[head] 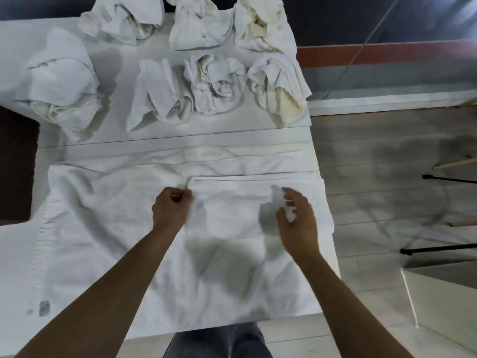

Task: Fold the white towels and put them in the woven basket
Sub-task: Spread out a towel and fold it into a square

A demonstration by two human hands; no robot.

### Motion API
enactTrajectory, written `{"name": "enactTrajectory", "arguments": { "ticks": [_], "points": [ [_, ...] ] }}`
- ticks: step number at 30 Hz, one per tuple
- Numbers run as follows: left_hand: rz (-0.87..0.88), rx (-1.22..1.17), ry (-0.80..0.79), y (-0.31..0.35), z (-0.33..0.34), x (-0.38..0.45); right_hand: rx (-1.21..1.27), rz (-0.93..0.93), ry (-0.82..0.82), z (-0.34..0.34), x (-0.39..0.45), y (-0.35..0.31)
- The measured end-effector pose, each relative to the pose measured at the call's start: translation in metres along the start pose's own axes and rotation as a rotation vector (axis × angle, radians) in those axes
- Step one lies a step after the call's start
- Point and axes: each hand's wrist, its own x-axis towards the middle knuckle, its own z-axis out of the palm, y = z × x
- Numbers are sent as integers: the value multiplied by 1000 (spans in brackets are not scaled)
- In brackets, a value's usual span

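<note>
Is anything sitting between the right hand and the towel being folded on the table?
Nothing visible does. The right hand hovers with loose fingers directly over the folded layer of the flat towel, while the left hand pinches its edge. The crumpled towels lie farther back. No woven basket is in view.

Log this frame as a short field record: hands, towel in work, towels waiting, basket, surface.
left hand: fingers curled, pinching the folded edge of the spread towel
right hand: fingers loosely spread, hovering over the folded-over part, gripping nothing; blurred
spread towel: flat on the table, right part doubled over
crumpled towels: seven bundles in the far half, unfolded
woven basket: not in view
floor: pale planks, right of the table
</note>
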Motion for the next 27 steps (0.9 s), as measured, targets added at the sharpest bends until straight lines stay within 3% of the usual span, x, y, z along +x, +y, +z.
{"name": "enactTrajectory", "arguments": {
  "ticks": [3, 8, 12, 16, 18, 22, 27],
  "points": [
    [-53, 29, -135, -8, -1, -4, -193, -161, -138, 29, -15, -8],
    [-144, -152, -269, -11, -2, -5, -497, -107, -293, 54, -16, -4],
    [-222, -342, -397, 6, -9, -17, -482, -95, -352, 48, -17, -14],
    [-173, -390, -410, 37, -9, -44, -366, -269, -444, 45, -50, -36],
    [-152, -411, -392, 52, -5, -59, -336, -251, -379, 50, -68, -45],
    [-115, -375, -430, 78, 7, -83, -216, -224, 23, 51, -65, -54],
    [15, -192, -415, 111, 23, -81, 31, -134, 13, 17, -45, -51]
  ]
}}
